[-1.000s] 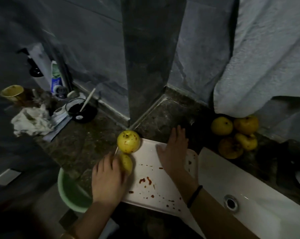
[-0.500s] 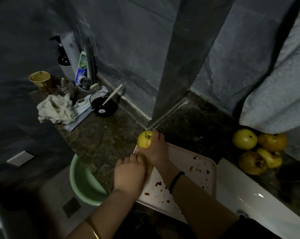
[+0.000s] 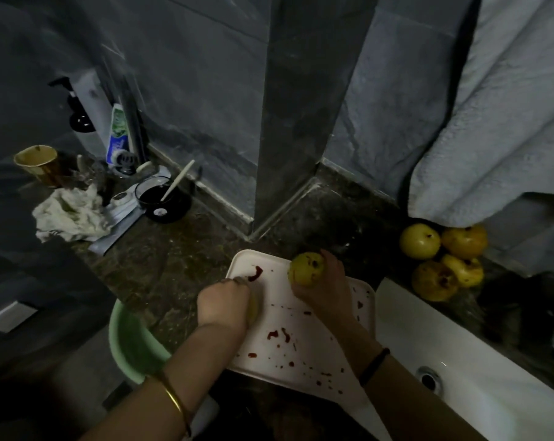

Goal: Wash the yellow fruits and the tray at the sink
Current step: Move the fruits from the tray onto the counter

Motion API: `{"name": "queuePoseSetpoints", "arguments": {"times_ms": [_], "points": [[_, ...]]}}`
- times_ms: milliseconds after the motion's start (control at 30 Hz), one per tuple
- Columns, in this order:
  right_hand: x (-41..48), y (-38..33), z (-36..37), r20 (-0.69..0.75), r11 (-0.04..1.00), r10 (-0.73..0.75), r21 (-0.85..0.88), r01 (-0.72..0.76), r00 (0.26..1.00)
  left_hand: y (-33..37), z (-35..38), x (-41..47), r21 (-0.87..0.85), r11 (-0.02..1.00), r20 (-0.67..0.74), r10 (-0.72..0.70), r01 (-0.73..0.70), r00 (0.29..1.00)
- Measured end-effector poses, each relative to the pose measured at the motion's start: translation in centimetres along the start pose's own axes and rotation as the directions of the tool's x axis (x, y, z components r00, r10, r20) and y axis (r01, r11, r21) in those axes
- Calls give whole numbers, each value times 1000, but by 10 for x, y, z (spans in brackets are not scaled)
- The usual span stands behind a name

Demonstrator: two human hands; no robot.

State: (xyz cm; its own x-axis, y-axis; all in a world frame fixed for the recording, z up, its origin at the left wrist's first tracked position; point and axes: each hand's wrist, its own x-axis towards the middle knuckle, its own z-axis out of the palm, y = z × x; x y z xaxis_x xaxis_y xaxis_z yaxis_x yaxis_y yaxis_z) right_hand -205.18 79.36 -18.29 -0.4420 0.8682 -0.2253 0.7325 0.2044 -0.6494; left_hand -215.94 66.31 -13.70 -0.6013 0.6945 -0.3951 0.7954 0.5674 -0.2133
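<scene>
Over the tray [image 3: 304, 342], right hand [image 3: 326, 289] grips yellow fruit [image 3: 305, 268], left hand [image 3: 223, 302] clasps second fruit [image 3: 253, 309] (tube [image 3: 118, 135] lettering illegible).

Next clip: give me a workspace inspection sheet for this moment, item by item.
Surface: dark stone counter, dimly lit.
Job's things: white tray with red stains; four yellow fruits piled beside the white sink.
Clutter: crumpled cloth, gold cup, toothpaste tube, dark bowl, green basin.
Hands: left hand grips a mostly hidden fruit at the tray's left edge; right hand grips a blemished fruit.
Cables: nothing seen.
Surroundings: grey tiled walls, hanging towel.
</scene>
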Motion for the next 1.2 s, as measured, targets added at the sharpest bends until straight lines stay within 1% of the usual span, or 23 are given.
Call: {"name": "queuePoseSetpoints", "arguments": {"times_ms": [133, 200, 300, 467, 600, 700, 733, 833, 1000, 1033, 1200], "points": [[-13, 33, -27, -65, 1000, -28, -14, 27, 997, 4, -3, 3, -7, 999, 26, -34, 34, 999], [-17, 45, -32, -89, 999, -31, 23, 33, 996, 3, -4, 4, -10, 999, 34, -35, 36, 999], [-18, 53, -39, -107, 992, 5, 124, 8, 994, 6, -9, 4, 16, 1000, 56, -28, 27, 998], [4, 64, -58, -267, 964, 64, 266, 10, 961, 6, -13, 4, 43, 999, 64, -8, 5, 998], [32, 78, -70, -338, 943, 167, 327, -51, 926, 7, -14, 3, 24, 1000, 76, -3, 1, 997], [66, 117, -61, -332, 950, 232, 278, -140, 914, 4, -16, 5, -12, 1000, 113, -11, 12, 994], [69, 116, -62, -331, 953, 244, 256, -163, 911, 2, -17, 6, -19, 1000, 126, -13, 15, 992], [64, 96, -73, -334, 958, 236, 237, -161, 912, 2, -18, 9, -21, 1000, 147, -6, 9, 989], [78, 102, -71, -325, 961, 211, 240, -135, 922, 5, -20, 10, -8, 1000, 160, -13, 15, 987], [79, 102, -72, -318, 958, 224, 245, -148, 921, 5, -20, 11, -7, 1000, 166, -16, 17, 986], [92, 108, -69, -353, 970, 202, 201, -136, 914, 6, -21, 13, 9, 1000, 193, -27, 26, 981]]}}
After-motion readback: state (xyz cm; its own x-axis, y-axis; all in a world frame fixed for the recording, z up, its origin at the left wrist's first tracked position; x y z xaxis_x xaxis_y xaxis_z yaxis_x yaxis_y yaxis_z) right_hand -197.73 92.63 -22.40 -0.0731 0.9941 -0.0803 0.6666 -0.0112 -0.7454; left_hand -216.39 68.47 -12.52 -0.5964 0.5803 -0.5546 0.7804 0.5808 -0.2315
